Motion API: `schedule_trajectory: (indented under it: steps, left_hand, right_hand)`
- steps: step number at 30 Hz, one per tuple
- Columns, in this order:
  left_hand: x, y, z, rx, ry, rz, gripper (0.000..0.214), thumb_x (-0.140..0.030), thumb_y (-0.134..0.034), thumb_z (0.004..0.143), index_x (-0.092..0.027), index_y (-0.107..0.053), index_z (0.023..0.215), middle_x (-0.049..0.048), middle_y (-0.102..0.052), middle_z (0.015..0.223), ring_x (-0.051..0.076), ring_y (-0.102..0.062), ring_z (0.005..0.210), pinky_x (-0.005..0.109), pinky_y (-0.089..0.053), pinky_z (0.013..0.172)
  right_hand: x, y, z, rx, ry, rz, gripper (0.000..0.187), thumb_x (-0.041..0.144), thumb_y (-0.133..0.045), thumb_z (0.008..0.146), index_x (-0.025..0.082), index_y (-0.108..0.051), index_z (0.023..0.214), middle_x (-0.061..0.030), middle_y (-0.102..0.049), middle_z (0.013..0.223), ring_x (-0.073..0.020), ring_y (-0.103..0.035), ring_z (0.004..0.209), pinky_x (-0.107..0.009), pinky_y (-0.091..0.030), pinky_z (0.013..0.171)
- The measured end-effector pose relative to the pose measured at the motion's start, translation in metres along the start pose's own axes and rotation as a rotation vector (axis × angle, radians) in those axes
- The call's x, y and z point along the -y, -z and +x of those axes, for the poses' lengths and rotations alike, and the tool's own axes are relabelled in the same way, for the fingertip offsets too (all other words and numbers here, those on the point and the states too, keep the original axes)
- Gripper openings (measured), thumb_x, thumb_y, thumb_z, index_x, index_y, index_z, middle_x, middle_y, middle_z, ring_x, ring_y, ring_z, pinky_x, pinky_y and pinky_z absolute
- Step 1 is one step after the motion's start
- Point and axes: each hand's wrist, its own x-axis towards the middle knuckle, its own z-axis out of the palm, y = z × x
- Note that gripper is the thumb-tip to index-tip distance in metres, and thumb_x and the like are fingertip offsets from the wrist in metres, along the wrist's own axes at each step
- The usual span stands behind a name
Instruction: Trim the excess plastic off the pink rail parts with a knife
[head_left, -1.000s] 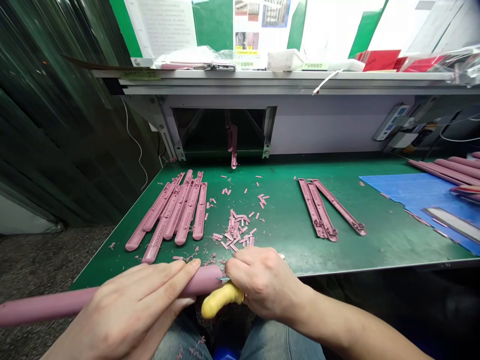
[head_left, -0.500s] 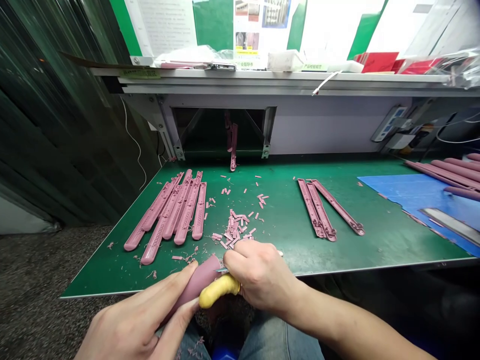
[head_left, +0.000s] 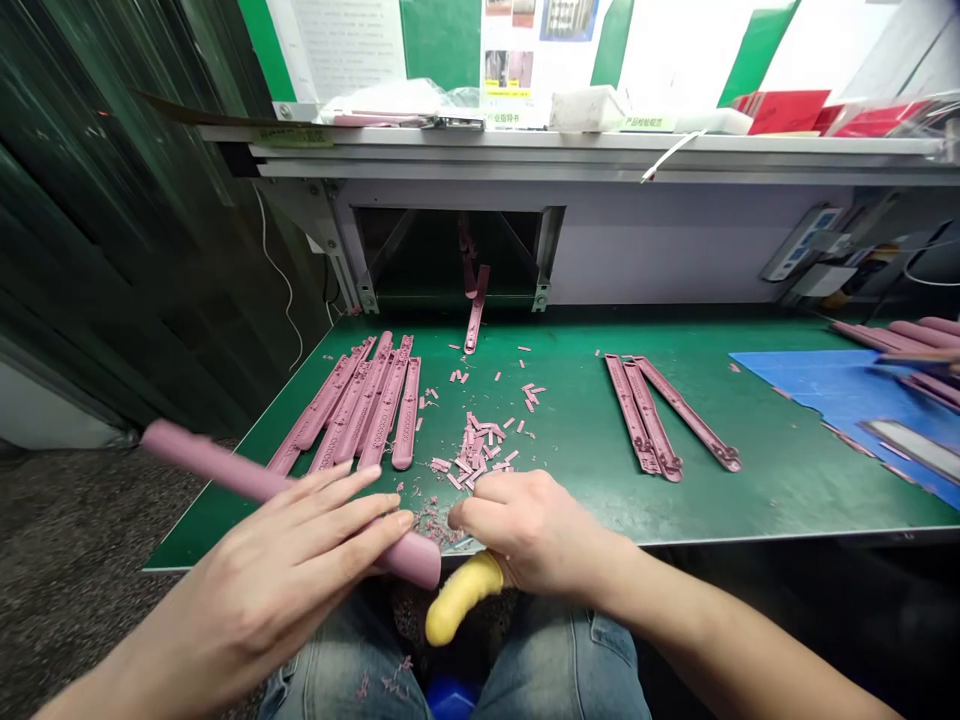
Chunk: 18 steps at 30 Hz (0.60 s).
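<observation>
Head view, left hand [head_left: 255, 580] grasping pink bar [head_left: 214, 462], right hand [head_left: 534, 530] clenching yellow knife handle [head_left: 461, 598], scraps [head_left: 474, 450] beyond

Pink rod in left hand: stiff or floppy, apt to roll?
The pink rod looks fairly stiff: it sticks out straight past the left hand with no sag. Its round section would probably roll on the green bench.

Bright, even indoor light, seemingly from above. White papers [head_left: 345, 45] near glare, fine detail washing out. Soft sheen across green mat [head_left: 570, 510], only faint shadows there. Deep shadow in opening under shelf [head_left: 450, 250]. Dark curtain [head_left: 112, 200] streaked with pale reflections. Wide-lens bending toward edges: shelf bows, curtain lines lean. Pink rod [head_left: 202, 460] blurred at far end; left hand [head_left: 247, 590] slightly soft. Middle of mat sharpest.
</observation>
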Motion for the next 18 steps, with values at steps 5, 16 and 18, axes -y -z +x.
schedule_trajectory:
  steps: [5, 16, 18]
  left_hand:
    - [0.008, 0.022, 0.016, 0.089, -0.2, 0.027, 0.052, -0.012, -0.029, 0.094, -0.027, -0.04, 0.142, -0.0009, -0.056, 0.137, 0.023, -0.033, 0.139, 0.049, -0.019, 0.115]
    - [0.01, 0.019, 0.011, 0.107, -0.176, 0.046, 0.061, -0.01, -0.038, 0.092, -0.03, -0.027, 0.149, -0.0008, -0.06, 0.132, 0.021, -0.044, 0.131, 0.042, -0.02, 0.114]
    - [0.009, 0.013, 0.006, 0.112, -0.138, 0.068, 0.065, -0.011, -0.045, 0.09, -0.033, -0.026, 0.148, -0.0008, -0.063, 0.128, 0.02, -0.055, 0.118, 0.036, -0.034, 0.106]
  right_hand:
    - [0.0, 0.007, 0.005, 0.082, 0.068, -0.054, 0.024, 0.033, -0.055, 0.089, 0.02, -0.051, 0.07, 0.003, -0.048, 0.062, -0.0112, -0.032, 0.05, -0.027, -0.014, 0.046]
    - [0.018, -0.002, -0.001, -0.006, -0.077, 0.661, 0.029, 0.043, -0.061, 0.088, 0.017, -0.059, 0.076, 0.0029, -0.048, 0.066, -0.0089, -0.041, 0.058, -0.022, -0.033, 0.054]
    - [0.018, 0.001, -0.003, -0.007, -0.262, 0.971, 0.027, 0.039, -0.062, 0.087, 0.016, -0.057, 0.072, 0.0033, -0.047, 0.064, -0.0079, -0.041, 0.058, -0.021, -0.035, 0.055]
